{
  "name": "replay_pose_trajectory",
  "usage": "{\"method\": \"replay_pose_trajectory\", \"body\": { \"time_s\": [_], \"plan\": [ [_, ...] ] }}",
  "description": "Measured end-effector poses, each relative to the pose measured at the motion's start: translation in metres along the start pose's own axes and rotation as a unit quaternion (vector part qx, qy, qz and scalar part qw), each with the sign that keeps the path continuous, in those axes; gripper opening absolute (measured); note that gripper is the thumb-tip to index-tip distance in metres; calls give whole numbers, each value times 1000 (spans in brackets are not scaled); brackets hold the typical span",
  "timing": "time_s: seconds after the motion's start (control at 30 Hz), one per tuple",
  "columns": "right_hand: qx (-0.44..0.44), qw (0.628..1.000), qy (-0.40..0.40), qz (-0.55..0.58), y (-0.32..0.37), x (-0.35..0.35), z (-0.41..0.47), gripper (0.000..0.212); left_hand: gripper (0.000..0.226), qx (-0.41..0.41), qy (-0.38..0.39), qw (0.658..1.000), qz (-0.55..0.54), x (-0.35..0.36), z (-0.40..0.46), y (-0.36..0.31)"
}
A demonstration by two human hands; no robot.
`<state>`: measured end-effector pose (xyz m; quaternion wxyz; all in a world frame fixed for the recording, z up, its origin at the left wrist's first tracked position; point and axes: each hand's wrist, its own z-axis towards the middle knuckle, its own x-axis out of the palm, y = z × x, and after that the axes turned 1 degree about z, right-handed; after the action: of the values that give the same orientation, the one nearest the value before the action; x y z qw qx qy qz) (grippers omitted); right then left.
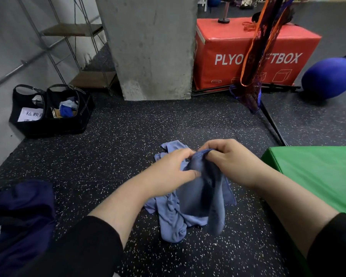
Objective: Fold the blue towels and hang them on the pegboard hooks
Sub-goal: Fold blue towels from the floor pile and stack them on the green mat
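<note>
A crumpled blue towel (200, 194) hangs from both my hands over the speckled black floor. My left hand (172, 172) pinches its top edge from the left. Close beside it, my right hand (230, 160) grips the same bunched edge from the right. Lighter blue towels (168, 222) lie in a heap on the floor under and behind the held one, one corner showing beyond my left hand (173, 145). No pegboard or hooks are in view.
A green mat (316, 176) lies at the right. A concrete pillar (150, 47) and a red plyo box (254, 54) stand ahead, with a blue ball (328, 78) far right. Black bags (52, 110) sit at the left wall; dark navy fabric (18, 216) lies lower left.
</note>
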<state>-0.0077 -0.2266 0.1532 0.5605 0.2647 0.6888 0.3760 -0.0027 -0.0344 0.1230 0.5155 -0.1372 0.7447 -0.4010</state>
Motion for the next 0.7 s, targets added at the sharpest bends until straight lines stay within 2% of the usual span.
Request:
{"method": "replay_pose_trajectory", "body": {
  "time_s": [0.07,0.17,0.27,0.37,0.47,0.57,0.7],
  "plan": [
    [9,999,-33,-15,1,-4,-2,30,12,-5,-27,999,-18,2,2,2],
    [31,995,-88,-36,1,-12,-4,31,25,-23,-46,999,-12,1,0,7],
    [50,989,-124,-55,-5,-20,-6,31,18,-60,-44,997,6,-2,-7,15],
    [67,987,-128,-76,-11,-25,-11,28,7,-96,-50,993,55,-6,-18,26],
    [71,984,-138,-82,-18,-27,-15,27,24,-136,-54,985,93,-10,-32,35],
    [65,984,-138,-95,-21,-27,-18,27,28,-163,-72,978,108,-13,-42,40],
    [49,985,-134,-93,-20,-26,-21,28,12,-189,-117,965,137,-12,-44,45]
  ]
}}
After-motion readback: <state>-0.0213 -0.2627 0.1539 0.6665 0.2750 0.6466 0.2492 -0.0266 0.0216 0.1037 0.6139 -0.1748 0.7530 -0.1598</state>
